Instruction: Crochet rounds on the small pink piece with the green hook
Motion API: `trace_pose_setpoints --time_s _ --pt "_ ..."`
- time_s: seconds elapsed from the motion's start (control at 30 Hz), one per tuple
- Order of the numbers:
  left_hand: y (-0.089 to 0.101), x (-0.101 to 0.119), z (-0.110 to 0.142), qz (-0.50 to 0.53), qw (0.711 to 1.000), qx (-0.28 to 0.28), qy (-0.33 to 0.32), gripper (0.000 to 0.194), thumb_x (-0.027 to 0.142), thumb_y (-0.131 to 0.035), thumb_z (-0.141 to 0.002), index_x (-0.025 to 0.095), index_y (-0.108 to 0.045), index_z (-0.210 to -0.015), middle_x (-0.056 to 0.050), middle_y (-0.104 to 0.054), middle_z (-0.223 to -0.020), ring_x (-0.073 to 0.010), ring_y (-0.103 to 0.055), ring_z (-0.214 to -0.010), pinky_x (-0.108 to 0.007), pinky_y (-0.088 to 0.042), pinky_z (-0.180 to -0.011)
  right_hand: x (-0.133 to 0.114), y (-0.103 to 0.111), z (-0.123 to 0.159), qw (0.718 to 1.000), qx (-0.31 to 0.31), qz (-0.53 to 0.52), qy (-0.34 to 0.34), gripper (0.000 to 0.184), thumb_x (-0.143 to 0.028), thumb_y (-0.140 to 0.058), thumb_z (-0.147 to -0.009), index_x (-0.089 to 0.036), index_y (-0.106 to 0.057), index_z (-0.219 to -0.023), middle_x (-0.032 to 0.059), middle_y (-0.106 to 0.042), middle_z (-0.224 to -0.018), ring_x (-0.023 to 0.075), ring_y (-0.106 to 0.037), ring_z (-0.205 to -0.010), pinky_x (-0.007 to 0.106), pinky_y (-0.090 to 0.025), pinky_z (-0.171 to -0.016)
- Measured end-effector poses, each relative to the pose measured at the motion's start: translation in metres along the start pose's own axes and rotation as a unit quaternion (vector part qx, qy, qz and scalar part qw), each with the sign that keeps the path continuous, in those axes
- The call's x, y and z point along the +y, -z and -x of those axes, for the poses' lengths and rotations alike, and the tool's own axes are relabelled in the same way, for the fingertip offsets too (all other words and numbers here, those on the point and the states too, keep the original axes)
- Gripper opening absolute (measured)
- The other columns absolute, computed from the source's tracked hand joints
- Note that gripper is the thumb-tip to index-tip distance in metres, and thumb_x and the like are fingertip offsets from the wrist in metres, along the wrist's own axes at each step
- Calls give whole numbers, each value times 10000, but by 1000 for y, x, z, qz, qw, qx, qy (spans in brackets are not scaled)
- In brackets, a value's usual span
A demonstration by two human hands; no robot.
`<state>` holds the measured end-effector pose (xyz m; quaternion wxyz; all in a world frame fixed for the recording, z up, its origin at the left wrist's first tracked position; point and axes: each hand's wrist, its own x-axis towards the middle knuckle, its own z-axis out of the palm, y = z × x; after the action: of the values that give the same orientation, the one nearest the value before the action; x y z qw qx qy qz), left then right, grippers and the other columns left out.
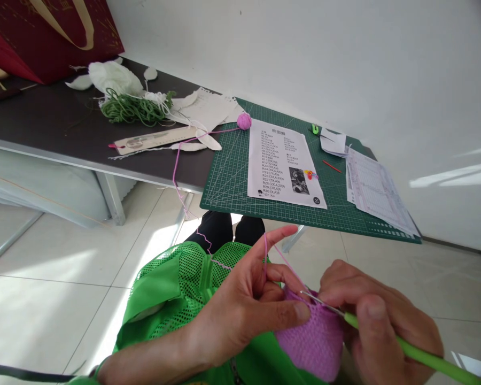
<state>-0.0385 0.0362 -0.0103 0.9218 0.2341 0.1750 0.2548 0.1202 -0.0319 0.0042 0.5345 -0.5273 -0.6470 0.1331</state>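
Observation:
My left hand [256, 299] pinches the upper edge of a pink crochet piece [312, 342] between thumb and fingers, its index finger stretched out. Pink yarn [285, 258] loops over that index finger and runs down to the work. In my right hand [388, 315] is a crochet hook [409, 347] with a green handle and a metal shaft. The hook's tip lies at the edge of the piece, close to my left thumb. From my left hand the yarn trails over the lap and up to a small pink ball [244, 121] on the table.
A green cutting mat [232, 176] carries a printed pattern sheet [284, 160], more papers [379, 187] and a small red stick [331, 166]. Leftward on the dark table [56, 123] are white yarn [114, 77], green yarn [134, 107], white leaf-shaped pieces and a red bag [52, 37].

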Motion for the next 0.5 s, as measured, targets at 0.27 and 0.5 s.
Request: trace_pose_setpoints --time_s 0.27,0.5 --pt "2 0 1 -24 999 -6 22 801 202 -948 -789 317 -568 -1485 23 -735 -830 -37 -296 -522 -249 -256 -554 -8 25 -19 988 -134 -70 -34 393 -287 -431 -1111 -179 -722 -869 16 -650 -626 128 -608 -529 271 -444 -462" --pt "1 1 1 -36 999 -18 8 756 185 -916 -821 310 -568 -1480 34 -717 -850 -22 -263 -482 -224 -230 -499 -13 41 -32 973 -228 -16 22 338 -246 -415 -1108 -189 -712 -956 28 -702 -666 141 -684 -565 250 -558 -502"
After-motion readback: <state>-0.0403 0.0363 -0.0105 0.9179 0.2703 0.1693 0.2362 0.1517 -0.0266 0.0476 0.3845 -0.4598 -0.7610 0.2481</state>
